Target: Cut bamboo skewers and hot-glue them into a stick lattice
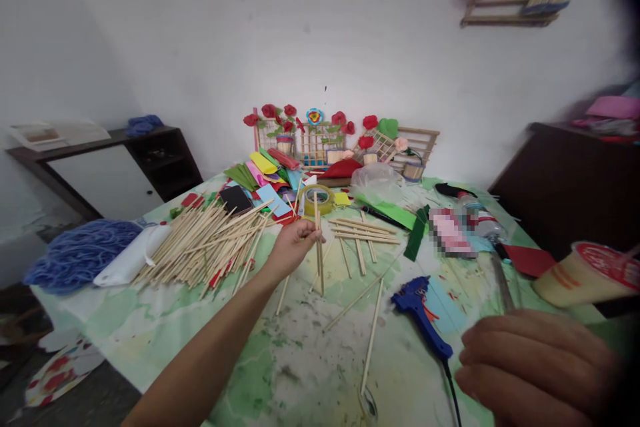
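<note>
My left hand (pixel 296 243) is closed in a pinch around a pair of thin wooden sticks (pixel 320 257), held upright over the middle of the table. At the lower right, my right hand (pixel 535 367) is close to the camera and slightly blurred, its fingers bent and pressed together. What lies inside those fingers is hidden. A long grey blade-like tool (pixel 501 283) shows just beyond it. To its left lies a blue hot glue gun (pixel 423 313) with a black cord. A small stack of sticks (pixel 363 230) rests right of my left hand, and a large pile of sticks (pixel 200 247) spreads to its left.
Blue yarn (pixel 85 253) and a white object (pixel 133 257) lie at the left. A tape roll (pixel 317 201), coloured paper (pixel 263 163) and stick frames with red flowers (pixel 323 140) stand at the back. A sealed drink cup (pixel 585 273) is at the right.
</note>
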Available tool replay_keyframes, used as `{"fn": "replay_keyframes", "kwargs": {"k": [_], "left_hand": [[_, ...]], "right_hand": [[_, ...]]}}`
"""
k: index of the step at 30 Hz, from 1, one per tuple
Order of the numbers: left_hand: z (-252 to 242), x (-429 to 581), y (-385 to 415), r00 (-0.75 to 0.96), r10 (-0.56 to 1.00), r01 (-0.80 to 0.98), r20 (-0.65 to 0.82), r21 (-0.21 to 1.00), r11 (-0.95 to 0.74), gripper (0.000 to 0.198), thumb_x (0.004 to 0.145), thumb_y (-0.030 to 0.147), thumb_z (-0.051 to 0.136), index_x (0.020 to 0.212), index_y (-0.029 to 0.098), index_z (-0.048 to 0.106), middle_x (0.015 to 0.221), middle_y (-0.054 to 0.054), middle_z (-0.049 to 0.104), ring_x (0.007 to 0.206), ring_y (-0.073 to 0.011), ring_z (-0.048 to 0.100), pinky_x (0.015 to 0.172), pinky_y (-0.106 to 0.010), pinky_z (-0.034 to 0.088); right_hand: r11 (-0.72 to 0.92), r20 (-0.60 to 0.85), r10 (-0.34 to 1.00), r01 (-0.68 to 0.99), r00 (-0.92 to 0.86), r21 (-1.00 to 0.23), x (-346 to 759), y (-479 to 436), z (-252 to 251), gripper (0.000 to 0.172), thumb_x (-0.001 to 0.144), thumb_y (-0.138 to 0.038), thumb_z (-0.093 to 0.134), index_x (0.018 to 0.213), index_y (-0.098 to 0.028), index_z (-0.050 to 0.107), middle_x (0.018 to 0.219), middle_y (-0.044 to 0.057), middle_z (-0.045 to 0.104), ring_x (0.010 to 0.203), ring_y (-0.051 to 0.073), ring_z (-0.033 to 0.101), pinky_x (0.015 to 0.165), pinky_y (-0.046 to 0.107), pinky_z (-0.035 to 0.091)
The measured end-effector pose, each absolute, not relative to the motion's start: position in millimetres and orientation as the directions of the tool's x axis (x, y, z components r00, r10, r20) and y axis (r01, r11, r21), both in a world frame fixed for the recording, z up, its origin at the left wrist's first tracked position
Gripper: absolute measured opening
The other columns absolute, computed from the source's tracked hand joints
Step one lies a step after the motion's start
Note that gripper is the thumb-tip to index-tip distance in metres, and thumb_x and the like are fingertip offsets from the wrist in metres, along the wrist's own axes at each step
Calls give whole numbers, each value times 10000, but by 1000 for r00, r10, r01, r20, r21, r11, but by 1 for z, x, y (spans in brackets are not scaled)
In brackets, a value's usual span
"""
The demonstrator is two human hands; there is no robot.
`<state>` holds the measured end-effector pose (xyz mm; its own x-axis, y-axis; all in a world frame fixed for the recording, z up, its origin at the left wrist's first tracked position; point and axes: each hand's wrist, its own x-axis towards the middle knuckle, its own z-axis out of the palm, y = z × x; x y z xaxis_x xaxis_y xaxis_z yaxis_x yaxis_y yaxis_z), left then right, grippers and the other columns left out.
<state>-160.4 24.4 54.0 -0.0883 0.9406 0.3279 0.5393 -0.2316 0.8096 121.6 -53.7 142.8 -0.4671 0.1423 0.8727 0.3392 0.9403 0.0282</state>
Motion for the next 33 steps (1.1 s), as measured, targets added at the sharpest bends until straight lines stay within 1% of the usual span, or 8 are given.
{"fn": "replay_keyframes", "kwargs": {"k": [2,4,8,15,20,24,29,33], "left_hand": [[49,-152,22,-143,907,372,396,871,-321,239,810,377,513,787,150,583,805,-57,672,762,-164,615,685,-258,457],[43,-142,20,-140,907,297,397,891,-344,232,808,383,528,802,158,583,815,-50,666,788,-164,615,716,-266,460],[34,-127,13,-45,938,195,344,924,-330,187,835,356,500,896,180,502,893,-52,670,870,-169,628,783,-298,473],[26,-122,14,20,942,356,334,878,-319,174,837,300,486,969,190,515,914,-52,631,864,-158,613,739,-263,493],[15,-124,22,37,956,305,291,908,-288,175,820,327,511,898,178,558,872,-46,606,831,-162,601,710,-259,492],[17,-120,18,73,955,255,287,920,-296,181,807,327,537,885,170,578,843,-38,605,798,-154,596,708,-255,475],[26,-104,4,196,961,46,195,977,-208,203,768,337,592,838,147,590,777,-38,617,734,-147,587,663,-245,453],[31,-96,-5,410,912,-192,-4,977,91,271,692,334,671,830,126,566,703,-36,619,640,-135,593,584,-232,448]], "right_hand": [[930,854,191,367,-485,1,114,-53,148,114,781,-144,543,739,-214,623,721,24,610,683,171,570,646,333,454],[908,849,280,411,-449,-81,105,-55,153,130,739,-65,534,777,-165,609,764,51,605,726,178,567,677,347,450],[903,839,327,406,-435,-141,90,-58,156,196,699,7,505,805,-137,585,784,69,585,750,174,544,668,337,442],[865,789,430,450,-440,-220,81,-31,136,152,718,-32,480,755,-143,577,739,61,572,701,181,522,617,332,405],[772,674,578,576,-460,-269,68,-3,110,175,746,-73,442,762,-144,602,739,70,586,735,205,536,664,339,415],[707,575,675,627,-461,-327,60,8,95,207,800,-142,440,911,-132,614,821,92,599,810,221,543,730,348,423],[612,471,790,555,-393,-563,53,14,77,291,833,-301,478,1044,-129,584,801,72,599,786,209,543,733,341,422],[375,263,909,363,-323,-853,47,22,65,195,787,-320,507,801,-156,613,708,38,593,670,172,534,636,287,414]]}}
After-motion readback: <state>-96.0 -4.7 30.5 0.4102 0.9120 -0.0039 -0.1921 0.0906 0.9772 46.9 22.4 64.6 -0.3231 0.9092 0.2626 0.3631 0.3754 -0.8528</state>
